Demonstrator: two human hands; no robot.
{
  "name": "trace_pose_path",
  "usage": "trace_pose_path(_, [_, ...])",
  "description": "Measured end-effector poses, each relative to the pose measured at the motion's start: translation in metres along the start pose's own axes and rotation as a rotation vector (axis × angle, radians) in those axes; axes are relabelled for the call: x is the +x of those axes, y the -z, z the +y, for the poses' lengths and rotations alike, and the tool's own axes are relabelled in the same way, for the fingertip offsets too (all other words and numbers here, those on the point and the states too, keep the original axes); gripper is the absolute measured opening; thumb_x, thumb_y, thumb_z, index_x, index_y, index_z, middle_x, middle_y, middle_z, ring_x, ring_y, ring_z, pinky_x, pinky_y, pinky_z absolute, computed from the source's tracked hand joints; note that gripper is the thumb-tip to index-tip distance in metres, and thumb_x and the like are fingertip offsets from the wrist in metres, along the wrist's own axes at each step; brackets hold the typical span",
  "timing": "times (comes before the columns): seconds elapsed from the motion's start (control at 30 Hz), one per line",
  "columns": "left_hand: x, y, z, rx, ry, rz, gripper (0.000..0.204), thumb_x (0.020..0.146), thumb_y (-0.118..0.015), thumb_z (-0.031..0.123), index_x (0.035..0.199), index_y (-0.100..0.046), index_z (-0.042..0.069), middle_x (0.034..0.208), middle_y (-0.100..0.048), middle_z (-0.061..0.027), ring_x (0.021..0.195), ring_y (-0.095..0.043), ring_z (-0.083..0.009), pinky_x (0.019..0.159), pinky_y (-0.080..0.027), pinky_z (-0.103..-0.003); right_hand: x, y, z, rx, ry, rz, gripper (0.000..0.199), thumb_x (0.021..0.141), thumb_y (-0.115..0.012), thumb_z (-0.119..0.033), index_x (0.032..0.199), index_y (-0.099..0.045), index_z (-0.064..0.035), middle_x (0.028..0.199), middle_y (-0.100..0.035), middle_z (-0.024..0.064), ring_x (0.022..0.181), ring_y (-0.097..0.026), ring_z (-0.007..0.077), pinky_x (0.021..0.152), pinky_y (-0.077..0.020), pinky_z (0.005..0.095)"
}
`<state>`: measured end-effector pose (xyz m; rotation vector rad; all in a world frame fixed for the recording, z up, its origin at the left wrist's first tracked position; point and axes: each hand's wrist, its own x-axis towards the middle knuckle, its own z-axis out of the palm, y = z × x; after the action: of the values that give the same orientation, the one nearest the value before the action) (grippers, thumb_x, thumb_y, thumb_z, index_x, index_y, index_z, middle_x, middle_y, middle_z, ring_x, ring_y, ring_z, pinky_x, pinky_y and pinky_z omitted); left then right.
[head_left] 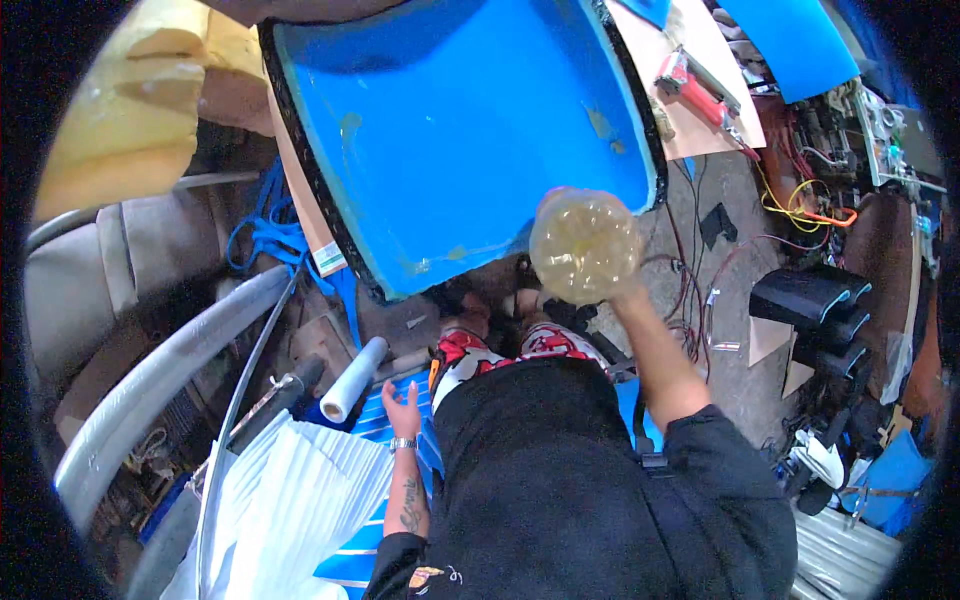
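In my right hand [627, 296] is a clear plastic bottle [585, 246], its ribbed base turned up toward me and a yellowish tint inside. The bottle hides most of those fingers. It is held over the near right corner of a large blue panel [450, 150], which has a black edge and a few yellowish smears. My left hand [402, 410], with a watch at the wrist, hangs low at my left side with fingers apart and nothing in it. Nearest to it is a roll of clear film [355, 380].
A red-and-grey hand tool [695, 95] lies on a tan board right of the panel. White pleated sheeting [290, 500] and a long curved grey tube [170, 390] are at left, below yellow foam [120, 130]. Black curved pieces [810, 305] and cables [800, 200] are at right.
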<state>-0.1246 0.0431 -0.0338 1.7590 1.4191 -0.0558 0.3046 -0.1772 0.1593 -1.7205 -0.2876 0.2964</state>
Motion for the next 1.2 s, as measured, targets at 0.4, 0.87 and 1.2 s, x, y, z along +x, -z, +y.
trace_pose_path(0.4, [0.098,0.044,-0.004,-0.012,-0.106,-0.174,0.067,0.082,-0.065,0.038,0.129,-0.035,-0.001,0.125,-0.044,-0.0225,0.117,-0.043,-0.0303,0.099,-0.034,-0.039,-0.003,0.040,0.041,0.259,-0.162,0.004,0.040,0.081,-0.063,-0.011,0.118,-0.051,-0.0050,0.104,-0.062,0.0083,0.090,-0.062,0.0204,0.081,-0.0510,0.0360])
trace_pose_path(0.87, [0.114,0.046,-0.002,-0.065,-0.029,-0.155,0.070,0.080,-0.068,0.033,0.130,-0.035,-0.003,0.128,-0.042,-0.0217,0.119,-0.041,-0.0291,0.099,-0.033,-0.038,0.041,0.039,0.006,-0.946,0.423,-0.032,0.060,0.068,-0.072,-0.021,0.121,-0.048,-0.0073,0.114,-0.057,0.0161,0.103,-0.056,0.0306,0.087,-0.0465,0.0398])
trace_pose_path(1.2, [0.073,0.008,0.016,-0.098,0.076,-0.128,0.068,0.081,-0.067,0.031,0.131,-0.034,-0.002,0.132,-0.039,-0.0177,0.121,-0.040,-0.0271,0.098,-0.036,-0.039,0.068,0.042,-0.023,-1.250,0.289,-0.703,0.081,0.061,-0.076,-0.027,0.129,-0.036,-0.0069,0.126,-0.047,0.0163,0.112,-0.050,0.0331,0.090,-0.0453,0.0424])
